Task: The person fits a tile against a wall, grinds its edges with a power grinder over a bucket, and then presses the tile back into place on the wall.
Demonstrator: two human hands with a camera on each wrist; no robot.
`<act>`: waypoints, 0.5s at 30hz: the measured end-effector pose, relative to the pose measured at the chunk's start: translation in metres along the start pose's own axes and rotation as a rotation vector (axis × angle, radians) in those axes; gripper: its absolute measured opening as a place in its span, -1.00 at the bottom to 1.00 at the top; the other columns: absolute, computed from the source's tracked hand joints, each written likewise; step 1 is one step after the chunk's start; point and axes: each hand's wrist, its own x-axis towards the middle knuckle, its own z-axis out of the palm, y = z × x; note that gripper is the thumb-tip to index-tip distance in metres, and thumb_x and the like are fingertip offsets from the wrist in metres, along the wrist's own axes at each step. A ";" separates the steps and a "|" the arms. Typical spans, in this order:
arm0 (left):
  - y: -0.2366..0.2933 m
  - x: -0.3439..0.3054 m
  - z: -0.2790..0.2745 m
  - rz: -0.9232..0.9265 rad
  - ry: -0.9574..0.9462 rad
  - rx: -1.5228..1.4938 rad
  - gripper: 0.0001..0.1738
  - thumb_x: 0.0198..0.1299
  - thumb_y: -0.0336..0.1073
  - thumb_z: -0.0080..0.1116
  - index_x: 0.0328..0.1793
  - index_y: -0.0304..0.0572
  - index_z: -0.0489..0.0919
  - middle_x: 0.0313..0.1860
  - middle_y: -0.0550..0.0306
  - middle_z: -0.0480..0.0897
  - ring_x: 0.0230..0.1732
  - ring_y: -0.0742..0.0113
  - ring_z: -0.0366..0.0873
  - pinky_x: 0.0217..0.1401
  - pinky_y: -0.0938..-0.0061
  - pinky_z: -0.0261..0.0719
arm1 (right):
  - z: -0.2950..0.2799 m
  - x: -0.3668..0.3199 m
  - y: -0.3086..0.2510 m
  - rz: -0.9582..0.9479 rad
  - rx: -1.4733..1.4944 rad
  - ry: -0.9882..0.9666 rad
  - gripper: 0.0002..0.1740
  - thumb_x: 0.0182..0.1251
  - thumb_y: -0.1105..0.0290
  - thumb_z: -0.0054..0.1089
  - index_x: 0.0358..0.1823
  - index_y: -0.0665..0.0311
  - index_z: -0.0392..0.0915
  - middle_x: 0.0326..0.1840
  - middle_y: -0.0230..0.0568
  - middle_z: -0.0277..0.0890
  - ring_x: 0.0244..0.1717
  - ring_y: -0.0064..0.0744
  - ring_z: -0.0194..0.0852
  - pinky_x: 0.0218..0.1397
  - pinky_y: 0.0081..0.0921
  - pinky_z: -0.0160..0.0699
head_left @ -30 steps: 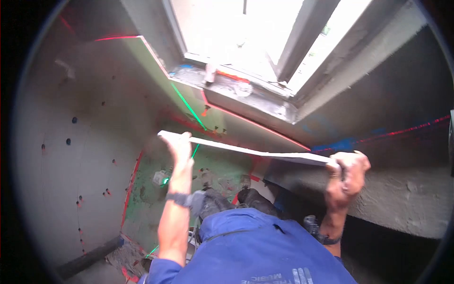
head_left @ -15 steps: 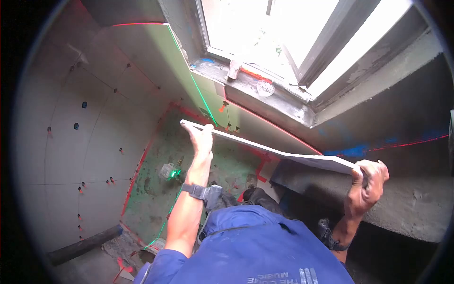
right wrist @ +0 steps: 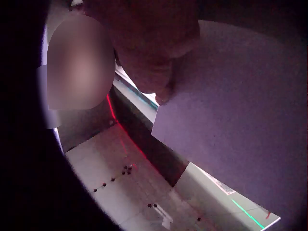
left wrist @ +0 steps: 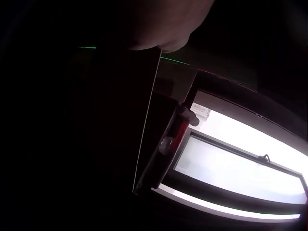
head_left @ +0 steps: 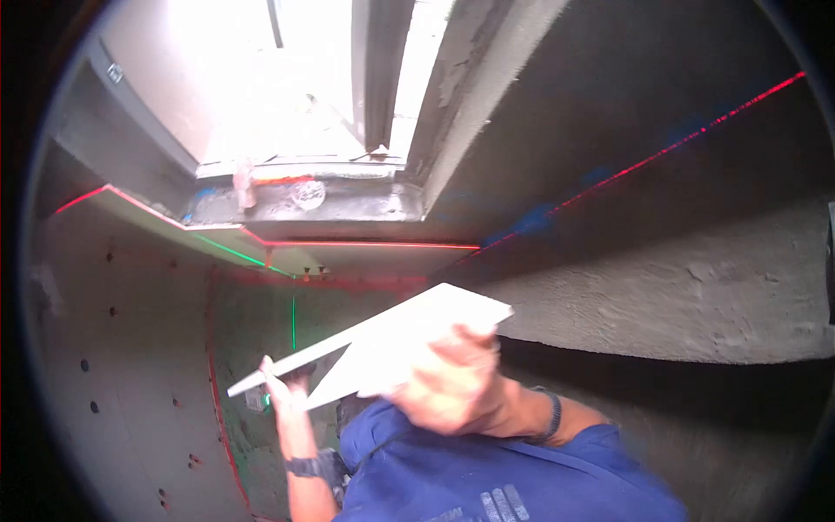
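Note:
Both hands hold a large white wall tile [head_left: 383, 357] with angled edges, tilted in front of the blue shirt. At its lower left end my left hand [head_left: 283, 396] grips the edge, with the thumb showing above it. My right hand [head_left: 457, 383], blurred, holds the right part of the tile near its corner. The left wrist view shows the tile edge-on as a thin line [left wrist: 148, 110] below the left hand [left wrist: 166, 24]. In the right wrist view the tile's face [right wrist: 231, 110] fills the right side, with the right hand's fingers [right wrist: 161, 91] at its edge.
A window sill [head_left: 348, 204] holds a bottle-like object [head_left: 244, 184] and a clear round item [head_left: 308, 194]. Tiled wall [head_left: 130, 365] with spacers stands left; rough grey wall [head_left: 678, 287] is right. Red and green laser lines cross the walls.
The tile has turned from nearly edge-on to showing its broad face. My right hand has come in toward the body, the left has lowered, and the head view has swung right.

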 end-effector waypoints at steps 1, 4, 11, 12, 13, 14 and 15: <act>-0.024 -0.024 0.000 -0.060 -0.092 0.055 -0.26 0.22 0.14 0.25 0.21 -0.40 0.35 0.15 -0.36 0.50 0.13 -0.23 0.55 0.25 -0.20 0.59 | 0.006 0.004 -0.004 -0.020 0.059 0.029 -0.80 -0.03 0.34 0.27 -0.31 0.13 0.64 -0.32 -0.34 0.61 -0.26 -0.33 0.60 -0.09 -0.35 0.38; -0.067 -0.067 0.025 -0.314 -0.094 -0.147 -0.55 0.35 0.03 0.09 -0.07 -0.30 0.59 -0.26 -0.09 0.72 -0.21 0.03 0.70 -0.05 0.11 0.70 | 0.022 -0.001 -0.012 -0.100 0.178 0.043 -0.78 -0.02 0.35 0.25 -0.30 0.22 0.61 -0.30 -0.30 0.62 -0.23 -0.34 0.63 -0.01 -0.33 0.48; -0.103 -0.053 -0.019 -0.432 -0.145 -0.113 -0.57 0.37 -0.02 0.07 -0.05 -0.33 0.57 -0.26 -0.07 0.70 -0.22 0.07 0.69 -0.09 0.17 0.70 | 0.046 -0.042 -0.026 -0.274 0.290 -0.055 -0.69 0.01 0.29 0.21 -0.23 0.32 0.59 -0.24 -0.25 0.63 -0.09 -0.30 0.65 0.26 -0.27 0.53; -0.119 -0.040 0.071 -0.434 -0.140 -0.125 -0.57 0.37 -0.03 0.07 -0.05 -0.34 0.57 -0.26 -0.07 0.70 -0.22 0.08 0.69 -0.09 0.18 0.70 | 0.048 -0.049 -0.029 -0.286 0.293 -0.079 -0.63 -0.04 0.24 0.17 -0.21 0.31 0.59 -0.23 -0.24 0.61 -0.04 -0.32 0.63 0.33 -0.27 0.47; -0.121 -0.038 0.070 -0.434 -0.133 -0.136 -0.57 0.37 -0.03 0.06 -0.04 -0.34 0.57 -0.25 -0.06 0.70 -0.22 0.09 0.68 -0.10 0.19 0.70 | 0.052 -0.057 -0.032 -0.281 0.277 -0.078 -0.61 -0.04 0.22 0.16 -0.19 0.31 0.60 -0.23 -0.28 0.62 -0.04 -0.36 0.63 0.36 -0.28 0.44; -0.124 -0.038 0.067 -0.434 -0.128 -0.144 -0.57 0.38 -0.04 0.06 -0.04 -0.35 0.57 -0.25 -0.06 0.69 -0.23 0.10 0.68 -0.10 0.20 0.70 | 0.052 -0.059 -0.032 -0.293 0.302 -0.087 -0.61 -0.04 0.22 0.16 -0.19 0.31 0.60 -0.23 -0.28 0.62 -0.04 -0.36 0.63 0.36 -0.28 0.44; -0.128 -0.036 0.070 -0.435 -0.124 -0.149 -0.58 0.38 -0.05 0.05 -0.03 -0.35 0.57 -0.25 -0.05 0.69 -0.23 0.10 0.68 -0.11 0.21 0.70 | 0.051 -0.061 -0.030 -0.302 0.292 -0.102 -0.60 -0.04 0.22 0.17 -0.19 0.31 0.60 -0.23 -0.29 0.62 -0.05 -0.37 0.63 0.36 -0.30 0.43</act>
